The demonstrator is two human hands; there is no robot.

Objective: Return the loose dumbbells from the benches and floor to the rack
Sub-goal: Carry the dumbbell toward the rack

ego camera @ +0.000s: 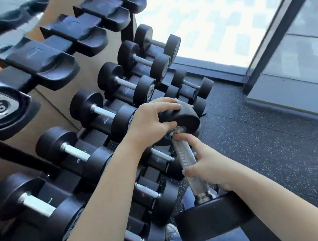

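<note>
Speckled rubber floor (265, 138); your right hand (209, 166) loosely wraps the black steel-handled dumbbell (186, 162), left hand (152, 119) clasps its far head, axis pointing rackward (86, 116).

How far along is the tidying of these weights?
The middle shelf of the rack already holds a row of dumbbells. One dumbbell is in hand: the left hand grips its far head, the right hand its handle. The top cradles are mostly empty. Benches and loose weights are out of view.
</note>
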